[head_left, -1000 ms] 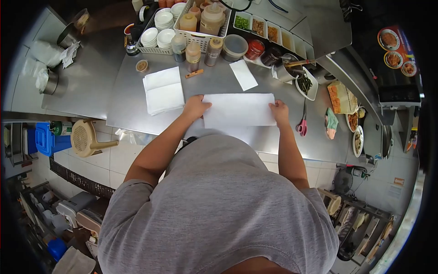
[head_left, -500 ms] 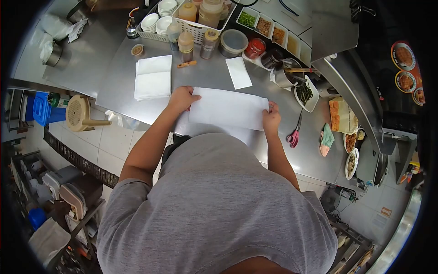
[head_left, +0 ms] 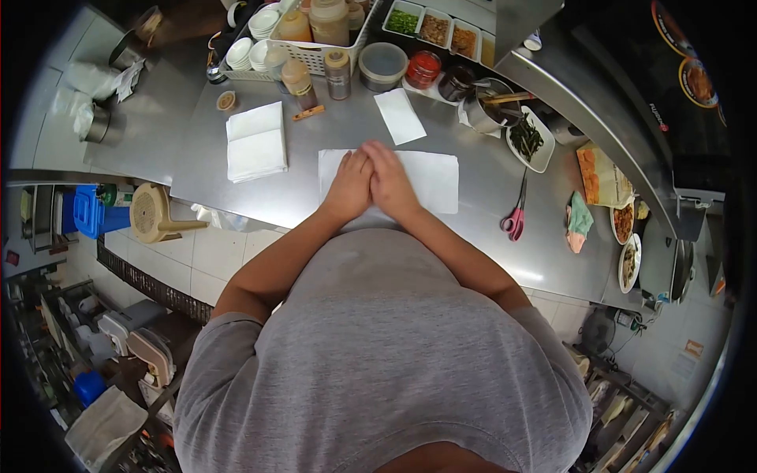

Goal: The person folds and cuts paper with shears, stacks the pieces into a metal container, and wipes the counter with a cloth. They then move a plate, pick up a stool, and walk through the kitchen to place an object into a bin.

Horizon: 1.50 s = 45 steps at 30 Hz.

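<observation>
A white folded sheet of paper lies flat on the steel counter in front of me. My left hand and my right hand rest side by side on the middle of the sheet, palms down and fingers stretched forward, pressing it flat. The two hands touch each other. Neither hand grips anything.
A stack of white paper lies to the left, a small white sheet beyond. Sauce bottles, a basket of bowls, tubs and condiment trays line the back. Pink scissors, a dish of greens and a cloth sit right.
Both hands left the sheet's two ends and came together on its middle. The sheet now lies flat on the counter.
</observation>
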Each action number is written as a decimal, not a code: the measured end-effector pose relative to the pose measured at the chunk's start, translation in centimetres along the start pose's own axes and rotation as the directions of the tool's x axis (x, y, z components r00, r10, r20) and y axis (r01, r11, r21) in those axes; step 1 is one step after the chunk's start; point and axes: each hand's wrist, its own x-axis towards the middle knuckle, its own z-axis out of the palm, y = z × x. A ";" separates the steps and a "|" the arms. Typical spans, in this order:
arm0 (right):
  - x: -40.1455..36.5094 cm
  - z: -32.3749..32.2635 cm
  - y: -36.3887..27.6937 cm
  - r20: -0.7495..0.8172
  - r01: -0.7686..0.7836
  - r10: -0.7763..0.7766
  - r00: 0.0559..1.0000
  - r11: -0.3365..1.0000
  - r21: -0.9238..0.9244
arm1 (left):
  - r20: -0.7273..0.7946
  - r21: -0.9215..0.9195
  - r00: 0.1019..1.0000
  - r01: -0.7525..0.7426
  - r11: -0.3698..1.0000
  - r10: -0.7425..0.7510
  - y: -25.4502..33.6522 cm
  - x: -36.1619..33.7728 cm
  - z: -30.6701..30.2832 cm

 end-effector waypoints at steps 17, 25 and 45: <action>6.6 -1.0 5.7 -0.084 -0.223 0.208 0.975 0.869 -0.442 | 0.420 0.400 0.873 0.066 0.914 -0.246 -1.3 -0.3 -2.5; 6.2 -4.8 -2.6 0.196 -0.418 0.378 0.905 0.699 0.580 | 0.309 -0.892 0.811 0.429 0.144 -0.497 4.5 1.9 -7.0; -0.2 -8.2 -13.0 0.208 -0.423 0.403 0.891 0.572 0.703 | 0.133 -0.969 0.981 0.159 0.189 -0.141 11.6 -1.0 -9.2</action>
